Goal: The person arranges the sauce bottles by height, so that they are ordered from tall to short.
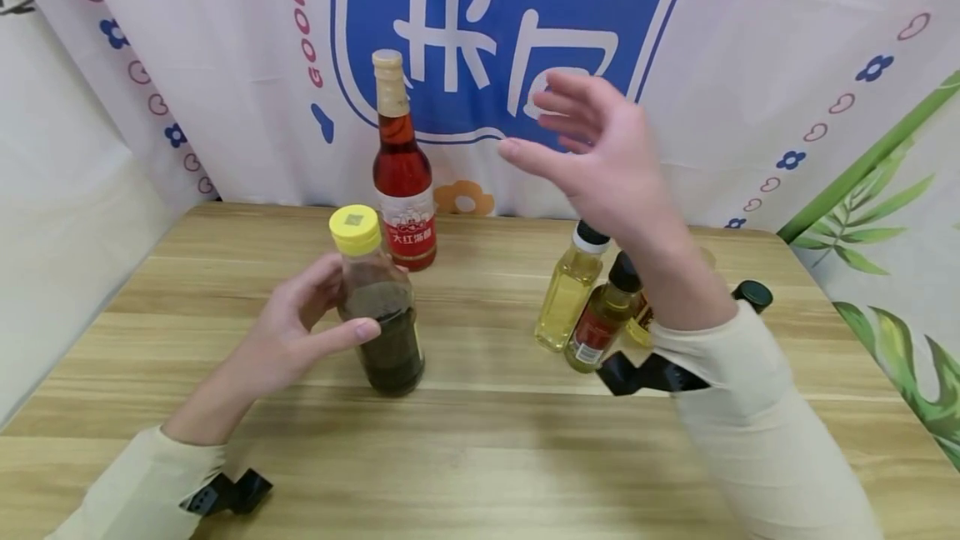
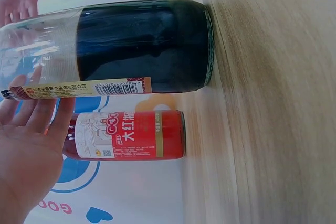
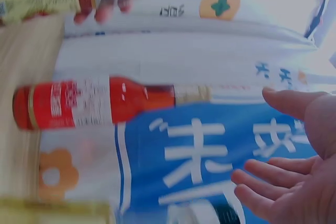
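Note:
My left hand [image 1: 296, 315] is round a clear bottle of dark liquid [image 1: 393, 348] with a yellow cap [image 1: 355, 229]. Its thumb lies at the front of the glass, while the other fingers reach behind. The left wrist view shows the bottle's label and barcode [image 2: 119, 87], with the base close to the wooden table. Raised in the air, my right hand [image 1: 611, 161] has spread, gently bent fingers and holds nothing. Below it stand an oil bottle [image 1: 567, 290] with a black-and-white cap and a red-labelled bottle [image 1: 600, 325] with a black cap.
Behind the dark bottle stands a tall bottle of red liquid [image 1: 402, 169]. More bottles, one with a dark green cap [image 1: 753, 296], are partly hidden by my right arm. A printed curtain [image 1: 255, 107] hangs along the table's [image 1: 480, 457] back edge.

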Demonstrator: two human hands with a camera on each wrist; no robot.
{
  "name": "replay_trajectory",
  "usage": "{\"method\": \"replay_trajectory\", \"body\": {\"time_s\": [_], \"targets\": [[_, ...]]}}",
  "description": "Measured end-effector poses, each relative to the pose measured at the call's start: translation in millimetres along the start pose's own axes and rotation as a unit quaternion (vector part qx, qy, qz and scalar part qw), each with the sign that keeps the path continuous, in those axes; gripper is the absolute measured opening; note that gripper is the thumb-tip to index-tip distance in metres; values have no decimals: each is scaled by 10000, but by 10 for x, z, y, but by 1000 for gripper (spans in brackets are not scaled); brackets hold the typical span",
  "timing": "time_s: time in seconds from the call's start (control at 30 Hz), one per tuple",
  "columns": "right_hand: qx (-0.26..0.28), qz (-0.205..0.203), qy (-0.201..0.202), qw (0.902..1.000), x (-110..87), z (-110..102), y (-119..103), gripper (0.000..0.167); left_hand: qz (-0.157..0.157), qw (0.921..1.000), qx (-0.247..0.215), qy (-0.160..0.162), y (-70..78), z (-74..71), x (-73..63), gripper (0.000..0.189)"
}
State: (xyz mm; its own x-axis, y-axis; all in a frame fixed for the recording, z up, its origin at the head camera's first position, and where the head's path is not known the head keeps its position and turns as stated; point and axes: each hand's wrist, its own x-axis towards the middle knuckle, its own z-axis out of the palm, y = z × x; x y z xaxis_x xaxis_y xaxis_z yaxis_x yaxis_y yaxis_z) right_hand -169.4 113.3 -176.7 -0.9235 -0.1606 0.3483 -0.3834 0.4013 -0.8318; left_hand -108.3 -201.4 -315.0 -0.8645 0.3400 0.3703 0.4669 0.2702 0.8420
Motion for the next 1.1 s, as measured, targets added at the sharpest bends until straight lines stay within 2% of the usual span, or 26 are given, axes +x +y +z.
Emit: {"method": "replay_trajectory", "body": {"time_s": [0.23,0.47,0.57,0.87,0.97,1.1], "targets": [[57,566,-502,9971,-107,-347,158,77,-21,10000,15,-24,1,-5,-6,53],[438,720,-993,9915,-193,-535,425,63,-66,10000,-14,-46,-1,-5,-1,54],[738,678,-1240,9872,-210,-582,528,57,-55,10000,-21,-39,-3,-3,-1,54],[1194,603,-1964,9714,-214,-633,755,46,32,10000,-76,-19,-8,1,-3,54],[1165,652,-2112,9683,-208,-632,799,42,13,10000,-76,-26,-10,0,0,54],[917,803,-2159,9688,-210,-635,822,34,-2,10000,-61,-32,-10,-1,5,54]]}}
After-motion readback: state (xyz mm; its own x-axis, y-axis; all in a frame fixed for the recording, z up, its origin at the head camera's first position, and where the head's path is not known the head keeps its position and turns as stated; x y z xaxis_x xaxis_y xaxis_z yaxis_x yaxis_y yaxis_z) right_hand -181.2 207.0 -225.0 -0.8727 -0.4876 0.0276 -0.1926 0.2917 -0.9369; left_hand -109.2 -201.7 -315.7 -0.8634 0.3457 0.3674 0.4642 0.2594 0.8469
